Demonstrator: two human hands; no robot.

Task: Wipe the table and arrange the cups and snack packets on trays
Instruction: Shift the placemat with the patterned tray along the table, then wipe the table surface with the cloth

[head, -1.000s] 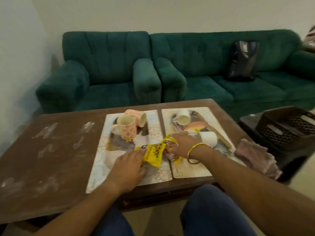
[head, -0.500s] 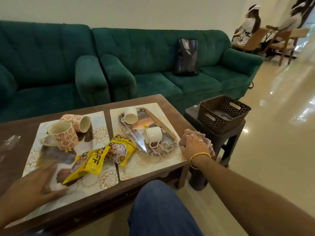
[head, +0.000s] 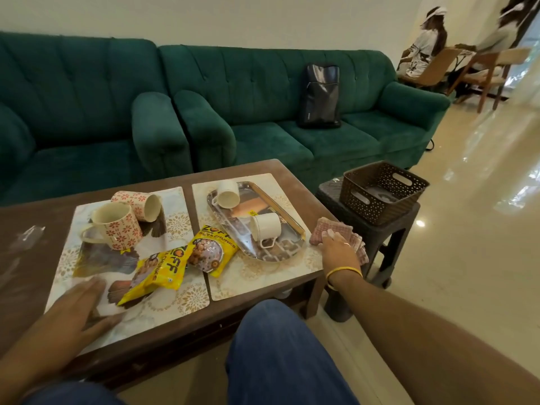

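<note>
Two yellow snack packets [head: 159,271] [head: 211,250] lie across two pale placemats on the brown table [head: 257,168]. On the left mat stands one flowered cup [head: 117,226], with a second flowered cup [head: 137,206] on its side behind it. A steel tray [head: 287,247] on the right mat holds two white cups [head: 228,194] [head: 265,226] lying on their sides. My right hand [head: 339,248] rests on a pink checked cloth [head: 324,229] at the table's right edge, fingers curled on it. My left hand [head: 77,302] lies flat and open on the left mat.
A dark stool [head: 380,229] with a brown perforated basket [head: 382,191] stands just right of the table. Green sofas [head: 233,112] run behind it, with a black bag [head: 321,96] on one seat. Two people sit on chairs far right. My knees are below the table's front edge.
Both hands have let go of the yellow packets. My right hand moved right to the pink cloth and my left hand slid back onto the left mat. The view swung right.
</note>
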